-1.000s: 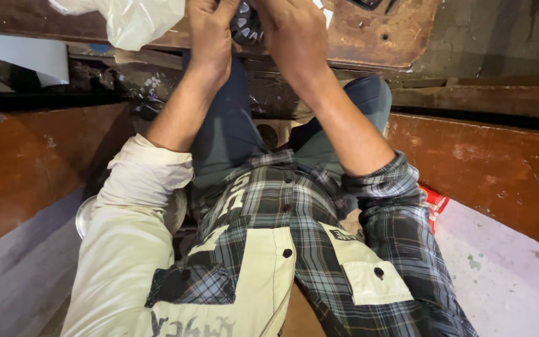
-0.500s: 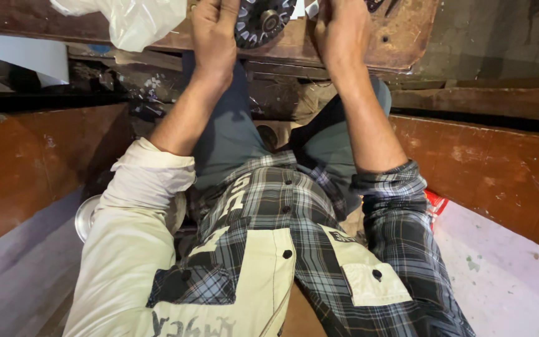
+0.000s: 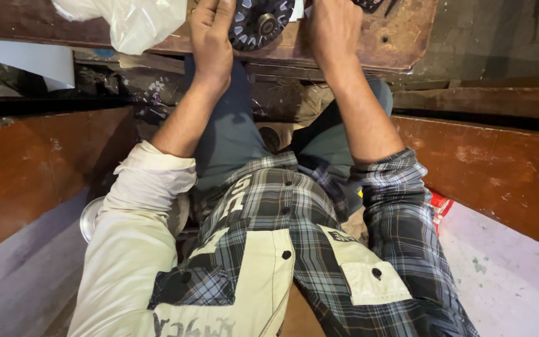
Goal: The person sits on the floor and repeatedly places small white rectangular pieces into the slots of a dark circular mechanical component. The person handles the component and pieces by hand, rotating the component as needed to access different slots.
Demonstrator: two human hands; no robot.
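A dark round metal part with pale teeth (image 3: 259, 23) lies on a worn rusty work plate (image 3: 400, 43) at the top of the view. My left hand (image 3: 212, 39) rests against the part's left side, fingers curled at its rim. To the right of the part, my right hand (image 3: 335, 30) rests on the plate, its fingertips cut off by the top edge. Whether either hand grips the part is hidden. My forearms reach up from rolled plaid and cream sleeves.
A crumpled clear plastic bag (image 3: 129, 22) lies on the plate's left end. Reddish-brown panels (image 3: 500, 168) flank my seat on both sides. A shiny metal bowl rim (image 3: 90, 218) shows by my left elbow, a red packet (image 3: 439, 206) by my right, and a white sheet (image 3: 35, 62) at far left.
My hands have spread apart, uncovering the toothed round part that they were closed over a second ago. The view has shifted slightly down the plate.
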